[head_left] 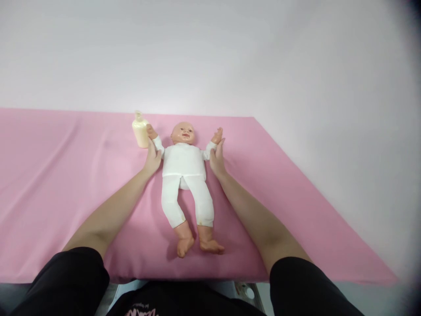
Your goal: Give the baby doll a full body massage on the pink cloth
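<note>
a view from a head-worn camera looking down along two bare forearms that reach forward over a surface covered with a pink cloth (59,175). between the hands lies a baby doll (184,166), flat on its back, head pointing away from the person and feet pointing back toward them. the doll wears a white top and white trousers, and its bare feet lie between the two forearms, nearer the person than the hands are.

the left hand (153,159) rests against the doll's arm on that side, with the fingers stretched out and pressed along the white sleeve, just under the doll's raised little hand. the hand looks mostly flat and extended rather than curled; whether the thumb wraps behind the sleeve cannot be told from here.

the right hand (217,158) mirrors it on the other side, fingers straight and close together, laid against the doll's other sleeve, fingertips reaching up to the doll's raised hand. it too looks flat and extended, touching rather than clearly gripping; the thumb side is hidden.

just beyond the left hand, past its fingertips and slightly to the outside, stands a small pale yellow bottle (140,130), upright, next to the doll's hand on that side.

beyond both hands the cloth ends at a plain pale wall (210,52). close to the person, black short sleeves (72,281) cover the upper arms, and a dark shirt shows at the bottom edge.
</note>
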### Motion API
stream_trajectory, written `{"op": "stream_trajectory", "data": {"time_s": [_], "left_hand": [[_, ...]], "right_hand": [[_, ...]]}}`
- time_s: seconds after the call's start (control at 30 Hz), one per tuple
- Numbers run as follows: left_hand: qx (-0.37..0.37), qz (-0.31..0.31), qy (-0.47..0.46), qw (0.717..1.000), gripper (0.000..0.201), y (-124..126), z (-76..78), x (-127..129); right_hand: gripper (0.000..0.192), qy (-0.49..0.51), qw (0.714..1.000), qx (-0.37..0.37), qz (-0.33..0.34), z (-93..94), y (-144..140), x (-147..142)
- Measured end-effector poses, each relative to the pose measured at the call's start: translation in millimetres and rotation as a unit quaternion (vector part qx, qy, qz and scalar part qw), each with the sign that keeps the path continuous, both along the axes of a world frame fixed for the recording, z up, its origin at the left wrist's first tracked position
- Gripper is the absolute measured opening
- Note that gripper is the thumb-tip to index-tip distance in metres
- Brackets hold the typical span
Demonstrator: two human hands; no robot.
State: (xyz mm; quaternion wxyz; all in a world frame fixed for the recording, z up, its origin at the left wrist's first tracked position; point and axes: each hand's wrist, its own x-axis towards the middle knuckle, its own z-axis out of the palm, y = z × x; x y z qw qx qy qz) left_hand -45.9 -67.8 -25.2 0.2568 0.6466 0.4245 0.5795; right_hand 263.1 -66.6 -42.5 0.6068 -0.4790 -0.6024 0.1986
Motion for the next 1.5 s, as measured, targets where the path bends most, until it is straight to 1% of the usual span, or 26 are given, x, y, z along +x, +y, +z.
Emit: {"op": "stream_trajectory", "data": {"time_s": [0.1, 0.17, 0.23, 0.4, 0.5, 0.57, 0.7, 0.83, 0.93, 1.03, 1.1, 1.2, 1.27, 1.33, 1.4, 1.43, 1.5], "left_hand": [[0.018, -0.032, 0.094, 0.995, 0.081, -0.8, -2.7, 4.4], [0.019, -0.042, 0.125, 0.991, 0.075, 0.0, -4.0, 5.0], [0.017, -0.033, 0.128, 0.991, 0.071, 1.4, -4.6, 4.8], [0.019, -0.004, 0.091, 0.996, 0.059, 2.0, -1.9, 4.2], [0.017, 0.009, 0.072, 0.997, 0.059, 1.4, 0.1, 2.9], [0.011, 0.021, 0.071, 0.997, 0.059, 2.4, 0.0, 1.4], [-0.009, 0.032, 0.086, 0.996, 0.054, 8.7, -4.0, 0.5], [-0.039, 0.039, 0.109, 0.993, 0.056, 14.6, -8.7, 2.2], [-0.047, 0.049, 0.125, 0.990, 0.058, 15.7, -9.9, 2.0], [-0.044, 0.039, 0.126, 0.990, 0.056, 14.2, -8.6, 0.2], [-0.027, 0.036, 0.115, 0.992, 0.057, 12.2, -6.7, -0.6], [0.017, 0.049, 0.089, 0.995, 0.069, 7.2, -3.3, 0.0], [0.063, 0.072, 0.076, 0.993, 0.073, 1.9, -0.8, 1.3], [0.119, 0.088, 0.080, 0.986, 0.070, -5.6, 2.4, 2.7], [0.164, 0.083, 0.113, 0.977, 0.062, -14.5, 6.6, 4.1], [0.182, 0.067, 0.144, 0.970, 0.057, -19.0, 9.1, 4.8], [0.214, 0.013, 0.227, 0.950, 0.047, -26.8, 14.3, 6.2]], "right_hand": [[0.085, -0.070, 0.997, 0.017, 0.036, 3.4, -4.5, -4.8], [0.081, -0.091, 0.995, 0.013, 0.037, 5.4, -5.4, -5.1], [0.076, -0.105, 0.994, 0.008, 0.023, 8.1, -6.1, -3.8], [0.055, -0.116, 0.993, 0.019, -0.016, 14.8, -9.7, 0.3], [0.046, -0.110, 0.994, 0.012, -0.020, 13.9, -9.4, 1.3], [0.047, -0.113, 0.994, -0.002, -0.009, 11.1, -6.9, 1.3], [0.058, -0.120, 0.991, -0.051, 0.003, 5.5, -0.4, 1.5], [0.055, -0.104, 0.992, -0.063, 0.023, 4.4, 2.4, 2.9], [0.057, -0.095, 0.992, -0.083, 0.018, 4.4, 3.0, 3.6], [0.059, -0.096, 0.991, -0.095, 0.003, 2.3, 3.9, 2.6], [0.058, -0.091, 0.993, -0.069, -0.011, 0.1, 4.5, 0.9], [0.065, -0.075, 0.997, -0.003, -0.032, -1.4, 3.5, -2.5], [0.073, -0.068, 0.996, 0.040, -0.032, 0.1, 0.2, -4.4], [0.077, -0.082, 0.993, 0.084, -0.029, 3.5, -5.4, -5.6], [0.076, -0.120, 0.983, 0.138, -0.018, 8.2, -13.0, -6.6], [0.072, -0.145, 0.976, 0.165, -0.005, 10.8, -17.3, -7.5], [0.062, -0.202, 0.956, 0.209, 0.039, 16.7, -26.1, -10.2]]}}
